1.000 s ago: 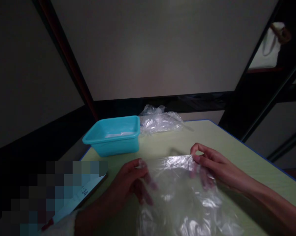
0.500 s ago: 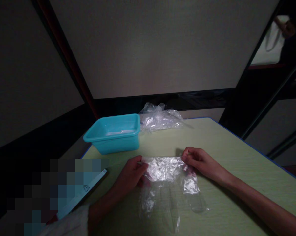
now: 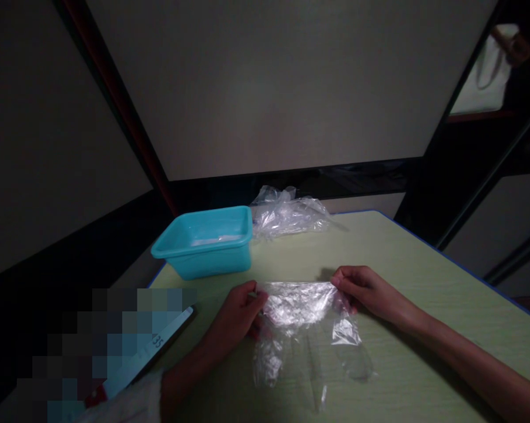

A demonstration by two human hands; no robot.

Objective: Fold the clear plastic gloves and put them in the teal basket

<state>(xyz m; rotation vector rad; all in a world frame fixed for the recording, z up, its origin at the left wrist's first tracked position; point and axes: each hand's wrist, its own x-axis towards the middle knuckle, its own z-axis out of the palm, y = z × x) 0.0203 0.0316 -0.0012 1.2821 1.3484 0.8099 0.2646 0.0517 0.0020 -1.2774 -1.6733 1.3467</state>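
A thin clear plastic glove (image 3: 298, 305) is stretched between my two hands above the table. Its upper edge runs nearly straight, and its finger-like lobes hang down toward me. My left hand (image 3: 242, 308) pinches the upper left corner between thumb and fingers. At the upper right corner, my right hand (image 3: 355, 288) has closed on the edge in the same way. Glare and creases hide much of the film's outline. Beyond it lies a crumpled heap of clear plastic (image 3: 289, 214), touching or close beside a turquoise basin (image 3: 203, 267).
The pale green table (image 3: 406, 258) has a blue edge. Something white shows inside the basin. At the left is a light blue strip marked "35" (image 3: 148, 352), partly pixelated. A wall panel (image 3: 269, 88) rises behind the table, and a white bag (image 3: 489, 73) hangs at upper right.
My right hand has shifted slightly right, and the film between the hands is a little more taut. Both hands keep their hold. The view has moved slightly.
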